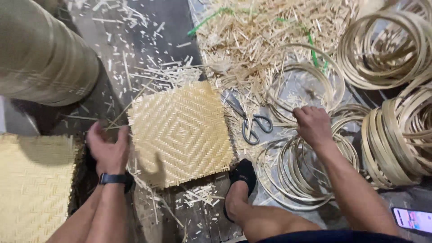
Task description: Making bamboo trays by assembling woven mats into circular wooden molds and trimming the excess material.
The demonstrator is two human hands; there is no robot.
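Woven mat [180,132] flat on floor, finished but unframed, left hand [108,150] loosely open at its edge, right hand [313,126] closed on bamboo hoop [306,85], scissors [249,121] between.

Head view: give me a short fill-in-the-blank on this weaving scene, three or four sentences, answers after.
1. The left hand touches the ____ edge of the woven mat.
2. The right hand rests on a pile of bamboo ____.
3. Between the mat and the right hand lie grey-handled ____.
4. A dark band sits on the ____ wrist.

Answers: left; rings; scissors; left
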